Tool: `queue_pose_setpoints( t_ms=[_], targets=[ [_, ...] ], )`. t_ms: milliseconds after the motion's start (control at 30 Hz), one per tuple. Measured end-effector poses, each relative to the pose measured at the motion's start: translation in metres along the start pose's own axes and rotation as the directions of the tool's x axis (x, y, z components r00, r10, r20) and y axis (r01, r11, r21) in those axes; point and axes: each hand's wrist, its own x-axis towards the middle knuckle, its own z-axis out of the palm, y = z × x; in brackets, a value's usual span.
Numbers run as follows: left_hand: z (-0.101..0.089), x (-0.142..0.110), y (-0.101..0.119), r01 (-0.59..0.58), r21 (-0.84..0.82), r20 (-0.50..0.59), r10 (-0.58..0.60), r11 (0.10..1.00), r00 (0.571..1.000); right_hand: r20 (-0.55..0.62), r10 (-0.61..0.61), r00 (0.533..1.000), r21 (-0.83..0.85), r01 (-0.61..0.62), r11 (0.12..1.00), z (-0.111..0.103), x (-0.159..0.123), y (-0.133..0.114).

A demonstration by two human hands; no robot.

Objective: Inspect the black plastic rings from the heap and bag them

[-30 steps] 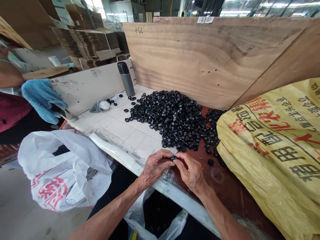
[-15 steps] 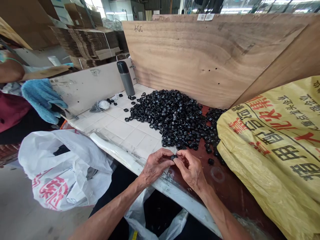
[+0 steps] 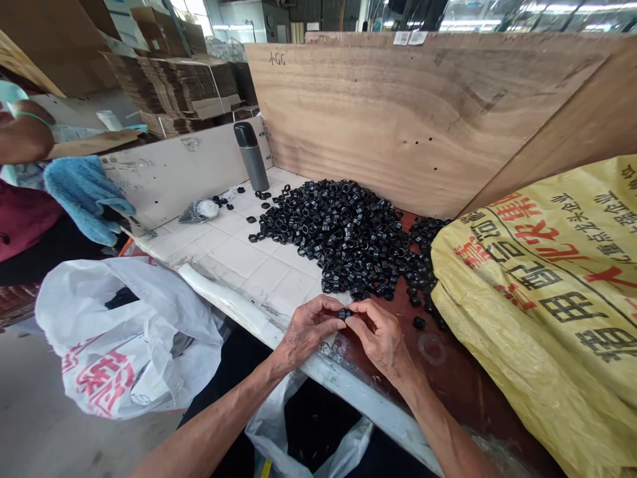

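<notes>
Between my two hands, over the front edge of the table, is a small black plastic ring. My left hand pinches it from the left with thumb and forefinger. From the right, the thumb and forefinger of my right hand close on the same ring. My fingers cover part of it, so its finer shape cannot be made out. Just beyond my fingertips lies a big heap of similar black rings, spread over white tiles and a red-brown surface. One loose black ring lies to the right of my right hand.
A yellow printed sack covers the right side. Wooden boards wall the back, with a grey flask at the corner. White plastic bags hang at left and below the edge. Another person's arm shows far left.
Both hands stay nearly in place, and the small ring between the fingertips has turned slightly. At far left, the other person's arm has shifted a little.
</notes>
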Motion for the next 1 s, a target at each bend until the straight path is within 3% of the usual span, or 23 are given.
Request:
queue_pose_setpoints(
  t_ms=[133, 267, 400, 500, 600, 700, 867, 1000],
  targets=[
    [-0.003, -0.001, -0.003, -0.191, 0.249, 0.071, 0.179, 0.949, 0.981, 0.026, 0.046, 0.999, -0.108, -0.043, 0.993, 0.007, -0.003, 0.006],
    [-0.004, -0.001, -0.004, -0.297, 0.349, 0.175, 0.25, 0.889, 0.952, 0.065, 0.092, 0.994, -0.172, -0.08, 0.982, 0.012, -0.004, 0.015],
    [-0.003, -0.001, -0.002, -0.246, 0.355, 0.175, 0.194, 0.902, 0.965, 0.023, 0.135, 0.991, -0.174, -0.128, 0.976, 0.014, -0.004, 0.019],
    [-0.002, -0.001, -0.001, -0.198, 0.319, 0.166, 0.151, 0.927, 0.975, -0.063, 0.197, 0.978, -0.054, -0.2, 0.978, 0.011, -0.003, 0.013],
    [0.0, -0.001, -0.002, -0.143, 0.202, 0.116, 0.121, 0.969, 0.986, -0.005, 0.186, 0.982, 0.06, -0.186, 0.981, 0.002, -0.002, 0.003],
    [-0.001, -0.001, -0.004, -0.119, 0.114, 0.07, 0.111, 0.986, 0.991, 0.069, 0.087, 0.994, 0.037, -0.089, 0.995, -0.004, -0.002, 0.0],
    [-0.003, -0.001, -0.005, -0.161, 0.199, 0.088, 0.146, 0.967, 0.985, 0.007, 0.019, 1.0, -0.125, -0.018, 0.992, 0.005, -0.004, 0.011],
    [-0.001, 0.0, -0.004, -0.136, 0.141, 0.073, 0.126, 0.981, 0.989, -0.05, 0.082, 0.995, -0.069, -0.085, 0.994, 0.007, -0.004, 0.009]
  ],
)
